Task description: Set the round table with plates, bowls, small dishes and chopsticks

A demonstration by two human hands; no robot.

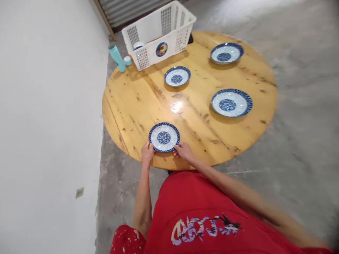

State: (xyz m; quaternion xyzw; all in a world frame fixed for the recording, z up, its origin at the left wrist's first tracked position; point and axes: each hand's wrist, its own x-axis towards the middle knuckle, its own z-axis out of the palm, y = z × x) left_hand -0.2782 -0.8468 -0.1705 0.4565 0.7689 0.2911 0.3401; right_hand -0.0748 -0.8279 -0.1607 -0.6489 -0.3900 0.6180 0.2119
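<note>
Close to the near edge of the round wooden table is a blue-and-white plate [164, 137] with a dark patterned rim. My left hand [147, 153] is closed on its lower left rim. At the lower right rim, my right hand [183, 151] pinches the same plate between thumb and fingers. Whether the plate's underside touches the tabletop I cannot tell. Beyond it lies a smaller-looking blue-and-white plate [177, 76]. Two more matching plates are on the right side, one nearer [231, 103] and one farther back [227, 53].
A white plastic basket [169, 42] stands at the table's back edge, with a white item [138, 45] inside. Left of it are a turquoise bottle [117, 58] and a small white-and-turquoise cap [128, 60]. A dark object [190, 38] sits behind the basket's right end. A white wall [50, 106] rises on the left.
</note>
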